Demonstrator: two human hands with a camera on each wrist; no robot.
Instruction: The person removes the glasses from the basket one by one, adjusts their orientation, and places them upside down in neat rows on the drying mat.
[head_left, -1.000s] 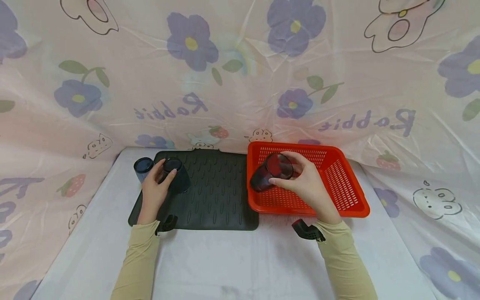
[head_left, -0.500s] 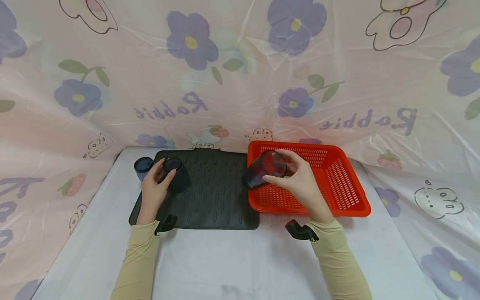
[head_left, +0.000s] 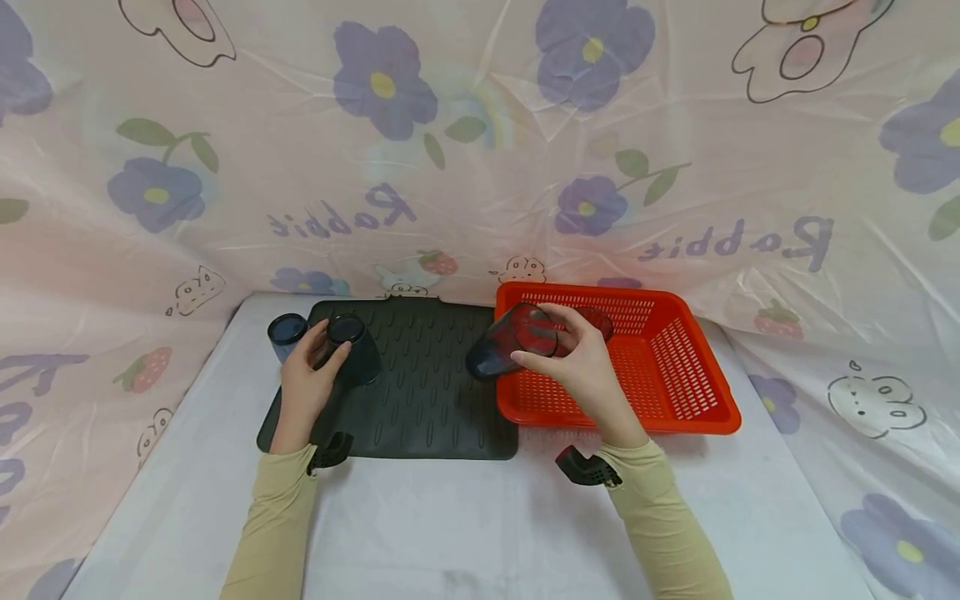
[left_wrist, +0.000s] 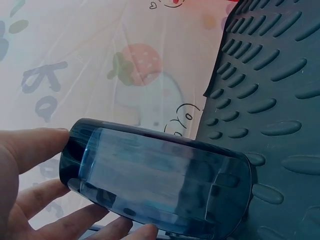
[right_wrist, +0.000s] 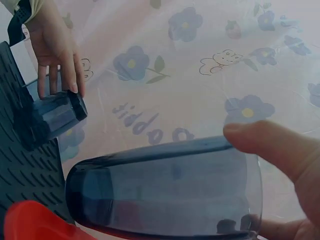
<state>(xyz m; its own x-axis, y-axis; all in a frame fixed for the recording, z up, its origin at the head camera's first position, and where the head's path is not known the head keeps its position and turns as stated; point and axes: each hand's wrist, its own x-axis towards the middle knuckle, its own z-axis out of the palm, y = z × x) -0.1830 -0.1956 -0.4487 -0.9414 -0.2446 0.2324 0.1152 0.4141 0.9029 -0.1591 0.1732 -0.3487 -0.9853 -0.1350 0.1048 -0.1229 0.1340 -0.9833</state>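
Observation:
My left hand [head_left: 306,379] holds a dark blue drinking glass [head_left: 358,354] near its thick base. This glass stands upside down on the black drying mat [head_left: 438,400], rim down. A second blue glass [head_left: 287,333] stands just left of that hand. My right hand [head_left: 573,362] grips another blue glass [right_wrist: 165,187] between thumb and fingers near its rim. That glass is tilted, base pointing left and down, over the left edge of the red basket [head_left: 708,367]. Its base overlaps the mat's right side in the head view. Partly hidden behind my right hand, one more glass [head_left: 597,322] lies in the basket.
The mat and the basket sit side by side on a white-covered table [head_left: 450,525]. A patterned curtain [head_left: 480,167] hangs right behind them and along both sides. The basket's raised rim borders the mat's right edge.
My right hand has carried its glass left, from above the basket to over its left edge, uncovering a glass behind it. My left hand and its glass have stayed put.

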